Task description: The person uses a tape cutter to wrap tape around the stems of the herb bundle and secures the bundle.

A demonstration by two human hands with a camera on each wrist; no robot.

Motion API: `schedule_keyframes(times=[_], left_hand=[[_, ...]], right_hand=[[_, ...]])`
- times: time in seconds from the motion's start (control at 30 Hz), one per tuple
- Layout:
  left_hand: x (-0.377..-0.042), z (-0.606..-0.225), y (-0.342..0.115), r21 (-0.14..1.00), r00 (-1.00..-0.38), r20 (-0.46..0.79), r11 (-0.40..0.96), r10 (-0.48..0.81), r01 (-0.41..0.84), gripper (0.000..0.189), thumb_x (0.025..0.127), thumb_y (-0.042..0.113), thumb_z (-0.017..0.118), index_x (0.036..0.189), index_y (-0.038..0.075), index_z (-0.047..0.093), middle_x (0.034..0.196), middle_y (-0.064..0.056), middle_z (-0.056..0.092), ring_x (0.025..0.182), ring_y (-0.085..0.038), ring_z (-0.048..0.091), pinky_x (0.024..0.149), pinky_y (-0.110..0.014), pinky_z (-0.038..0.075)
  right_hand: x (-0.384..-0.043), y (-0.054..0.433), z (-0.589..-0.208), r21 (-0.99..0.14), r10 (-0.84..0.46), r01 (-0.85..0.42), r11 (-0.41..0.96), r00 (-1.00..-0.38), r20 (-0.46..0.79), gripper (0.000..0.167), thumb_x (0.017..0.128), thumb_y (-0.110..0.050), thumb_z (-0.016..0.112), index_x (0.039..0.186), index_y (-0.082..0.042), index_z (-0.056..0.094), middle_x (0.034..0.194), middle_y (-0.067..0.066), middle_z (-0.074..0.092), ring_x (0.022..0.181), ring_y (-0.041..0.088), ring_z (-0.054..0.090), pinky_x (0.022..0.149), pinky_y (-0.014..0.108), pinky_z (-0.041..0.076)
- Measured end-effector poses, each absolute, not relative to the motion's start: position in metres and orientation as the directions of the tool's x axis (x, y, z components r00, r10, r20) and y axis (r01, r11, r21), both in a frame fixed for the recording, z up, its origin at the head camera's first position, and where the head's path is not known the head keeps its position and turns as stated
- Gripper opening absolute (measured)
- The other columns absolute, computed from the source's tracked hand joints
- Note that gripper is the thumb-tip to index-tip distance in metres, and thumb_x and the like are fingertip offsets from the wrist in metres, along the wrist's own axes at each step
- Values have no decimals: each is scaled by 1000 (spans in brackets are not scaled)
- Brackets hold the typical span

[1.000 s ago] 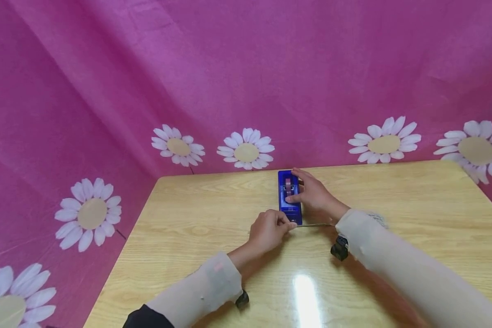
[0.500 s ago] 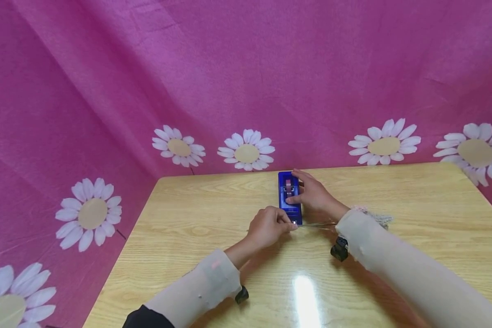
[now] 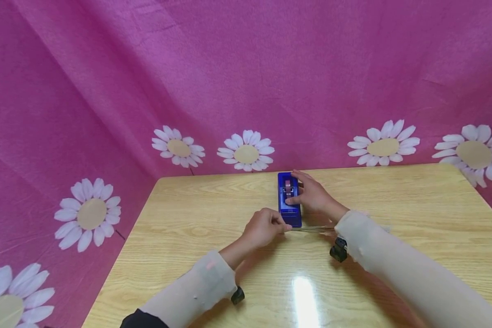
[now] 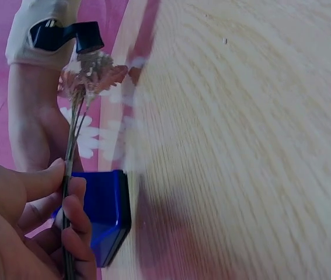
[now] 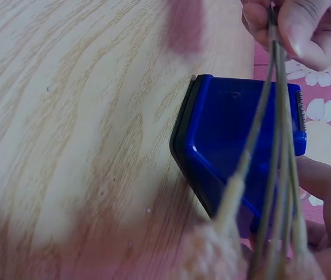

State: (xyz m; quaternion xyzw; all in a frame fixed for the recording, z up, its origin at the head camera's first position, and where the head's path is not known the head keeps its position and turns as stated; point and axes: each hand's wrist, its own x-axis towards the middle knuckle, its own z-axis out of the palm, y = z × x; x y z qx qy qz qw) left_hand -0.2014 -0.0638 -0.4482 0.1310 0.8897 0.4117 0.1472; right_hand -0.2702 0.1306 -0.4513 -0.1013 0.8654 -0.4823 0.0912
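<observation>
A blue tape dispenser [image 3: 291, 220] with a pinkish roll of tape [image 3: 288, 184] stands near the table's back edge. My right hand [image 3: 316, 195] grips it from the right side, thumb over the front of the roll and fingers at the rear. My left hand [image 3: 264, 228] pinches the thin stems of a small bunch of dried flowers [image 4: 89, 73] just in front of the dispenser's near end. Those stems [image 5: 279, 111] run rightward towards my right sleeve, and in the head view the sleeve mostly hides the blossoms. A serrated cutter [image 5: 301, 111] shows on the dispenser's edge.
The glossy wooden table [image 3: 205, 200] reaches back to a pink curtain [image 3: 291, 82] printed with white daisies. Black wrist cameras sit under both cuffs, the right one [image 3: 338, 250] close to the flower stems.
My left hand has shifted slightly left and towards me, bringing the flower stems along. The blossoms, visible beyond my right sleeve half a second ago, are now mostly covered. My right hand and the dispenser stay put.
</observation>
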Motion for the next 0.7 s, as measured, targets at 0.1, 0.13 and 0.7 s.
schedule_keyframes(times=[0.1,0.13,0.7], left_hand=[[-204,-450,-71,795,-916,-172,600,363,88,21,94,18,77,80,4,78,78,-5,73,62,-9,48,54,-23,36],[-205,-450,-75,803,-912,-178,591,369,82,19,94,16,77,80,3,78,78,-5,73,62,-9,47,54,-24,36],[-222,-450,-141,838,-795,-352,545,494,-33,11,94,3,73,95,-7,78,90,-13,78,75,-9,62,71,-25,54]], right_hand=[[-271,130,-452,-852,-261,-91,516,-964,-55,90,90,-7,80,161,2,24,172,17,15,148,48,33,116,55,37],[-271,130,-452,-850,-263,-96,517,-963,-51,91,90,-7,80,161,3,24,171,18,15,148,49,33,116,55,37],[-274,130,-451,-869,-270,-65,491,-959,-81,92,89,-3,80,161,4,23,172,18,12,149,48,30,118,54,35]])
